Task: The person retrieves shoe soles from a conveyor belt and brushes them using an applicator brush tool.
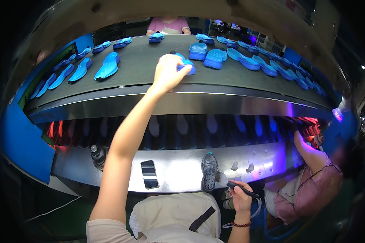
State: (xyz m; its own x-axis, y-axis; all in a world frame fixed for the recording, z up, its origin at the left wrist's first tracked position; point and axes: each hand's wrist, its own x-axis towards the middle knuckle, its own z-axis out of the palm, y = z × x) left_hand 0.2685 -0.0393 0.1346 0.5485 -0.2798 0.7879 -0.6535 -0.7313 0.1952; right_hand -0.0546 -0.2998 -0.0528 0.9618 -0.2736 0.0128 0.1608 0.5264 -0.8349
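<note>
My left hand point(168, 73) reaches far forward onto the dark conveyor belt point(142, 77) and grips a blue shoe sole point(187, 64), which sticks out past my fingers. My right hand point(241, 198) stays low near my lap, closed around a dark brush point(242, 189) with its bristle end pointing left. Beside the brush tip, a dark grey sole point(209, 171) lies tread-up on the shiny metal ledge point(178, 170).
Several blue soles point(108, 66) lie in rows across the belt. A phone point(149, 174) and a dark bottle point(98, 156) rest on the ledge. A person in pink point(312, 190) sits at my right, another person point(169, 25) across the belt.
</note>
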